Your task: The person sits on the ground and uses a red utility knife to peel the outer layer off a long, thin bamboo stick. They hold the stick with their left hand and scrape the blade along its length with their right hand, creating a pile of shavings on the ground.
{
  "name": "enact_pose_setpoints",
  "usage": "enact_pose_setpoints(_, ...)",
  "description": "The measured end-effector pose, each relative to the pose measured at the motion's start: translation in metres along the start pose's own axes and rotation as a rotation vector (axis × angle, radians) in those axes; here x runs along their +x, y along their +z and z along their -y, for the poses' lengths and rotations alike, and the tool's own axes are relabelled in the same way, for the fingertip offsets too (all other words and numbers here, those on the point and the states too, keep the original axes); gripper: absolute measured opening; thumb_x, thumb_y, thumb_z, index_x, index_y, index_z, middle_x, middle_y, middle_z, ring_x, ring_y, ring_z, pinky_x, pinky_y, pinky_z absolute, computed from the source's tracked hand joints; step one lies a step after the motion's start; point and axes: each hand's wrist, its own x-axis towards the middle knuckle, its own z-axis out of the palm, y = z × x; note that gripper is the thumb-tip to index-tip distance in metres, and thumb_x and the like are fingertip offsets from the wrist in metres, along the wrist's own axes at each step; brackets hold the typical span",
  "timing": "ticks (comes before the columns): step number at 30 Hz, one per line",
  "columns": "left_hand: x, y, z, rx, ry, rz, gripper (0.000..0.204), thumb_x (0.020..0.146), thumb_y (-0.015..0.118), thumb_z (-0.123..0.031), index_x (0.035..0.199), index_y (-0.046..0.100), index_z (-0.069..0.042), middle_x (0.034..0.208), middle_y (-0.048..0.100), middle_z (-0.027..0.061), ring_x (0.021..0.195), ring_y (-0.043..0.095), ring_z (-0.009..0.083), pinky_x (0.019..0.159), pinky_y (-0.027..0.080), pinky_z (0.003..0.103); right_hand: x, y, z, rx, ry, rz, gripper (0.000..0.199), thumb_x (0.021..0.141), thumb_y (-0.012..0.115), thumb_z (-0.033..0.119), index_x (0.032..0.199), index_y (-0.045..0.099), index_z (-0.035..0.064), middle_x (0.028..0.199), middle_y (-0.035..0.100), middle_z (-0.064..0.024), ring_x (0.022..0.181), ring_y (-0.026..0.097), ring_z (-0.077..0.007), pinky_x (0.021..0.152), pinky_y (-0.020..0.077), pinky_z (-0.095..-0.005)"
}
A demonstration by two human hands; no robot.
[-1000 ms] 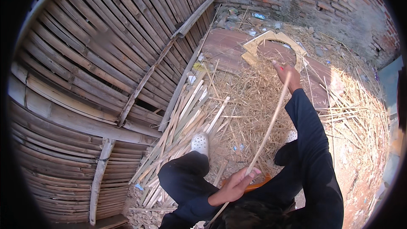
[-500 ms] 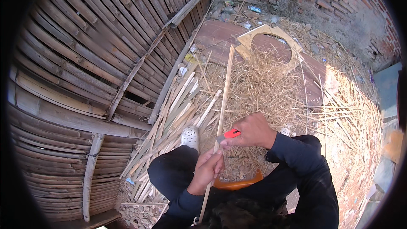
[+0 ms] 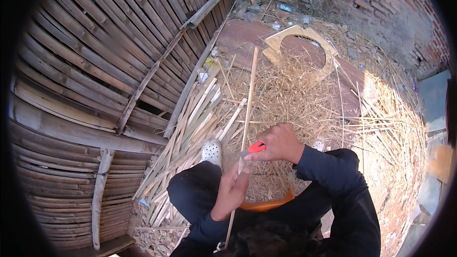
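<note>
A long, thin bamboo strip (image 3: 250, 96) runs up and away from my lap, its far tip reaching toward the straw. My left hand (image 3: 231, 192) is closed around the strip's lower part, thumb stretched along it. In my right hand (image 3: 278, 143) is a knife (image 3: 257, 147) with a red handle. Its short grey blade lies against the strip just beyond my left thumb. The fingers of the right hand wrap round the handle and hide part of it.
Split bamboo strips (image 3: 193, 128) lie piled at the left, beside a bamboo wall (image 3: 109, 43). Shavings (image 3: 285, 90) cover the ground ahead, around a board with a round cut-out (image 3: 328, 43). A brick wall (image 3: 371, 0) stands behind. An orange plastic edge (image 3: 269, 205) shows between my legs.
My right hand and the knife have shifted slightly left and toward me. The strip's far end has swung a little to the left. My left thumb now extends along the strip.
</note>
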Motion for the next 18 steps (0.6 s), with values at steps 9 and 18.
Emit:
enact_pose_setpoints(9, 0.002, 0.000, 0.004, 0.135, 0.116, -0.065, 0.032, 0.098, 0.045, -0.010, 0.128, 0.050, -0.002, 0.064, 0.037, -0.0084, 0.056, 0.032, -0.0013, 0.049, 0.025, 0.019, 0.007, 0.003, -0.008, -0.101, -0.054, -0.122, 0.069, 0.065, 0.061, 0.078, 0.050, 0.056, 0.0098, 0.045, 0.052, -0.0068, 0.041, 0.055, -0.0257, 0.041, 0.0412, -0.0366)
enact_pose_setpoints(18, -0.004, 0.002, 0.008, 0.034, 0.029, -0.012, 0.034, 0.097, 0.046, -0.006, 0.131, 0.049, -0.001, 0.065, 0.038, -0.0095, 0.054, 0.031, -0.0012, 0.048, 0.024, 0.019, 0.004, -0.004, -0.004, -0.043, 0.102, -0.079, 0.066, 0.070, 0.061, 0.072, 0.053, 0.060, 0.0086, 0.043, 0.050, -0.0095, 0.040, 0.055, -0.0275, 0.040, 0.0405, -0.0384)
